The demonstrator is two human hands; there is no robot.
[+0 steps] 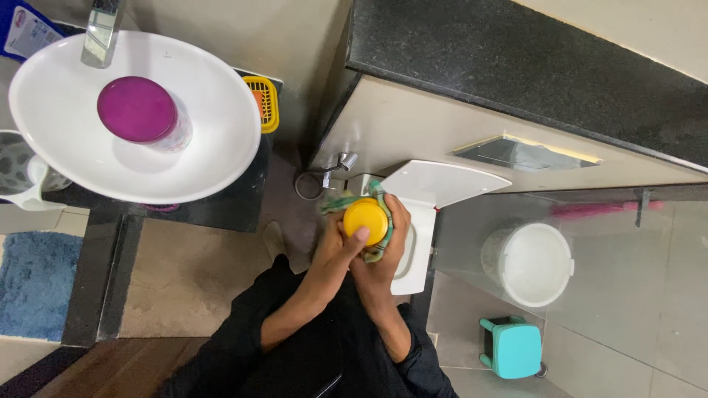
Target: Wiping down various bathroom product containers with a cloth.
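Yellow round plastic cap (366,220) sits pinched between my left hand (335,243) and my cloth-wrapped right hand (387,247); directly below this grip the open white toilet (420,221) could swallow it if the damp green cloth (346,200) slips.

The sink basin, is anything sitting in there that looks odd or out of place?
Yes. A purple-topped container stands upright inside the white basin, just below the faucet, an unusual spot for it. No spill shows. Nearby, both hands, left and right, hold a yellow-capped object with a green cloth.
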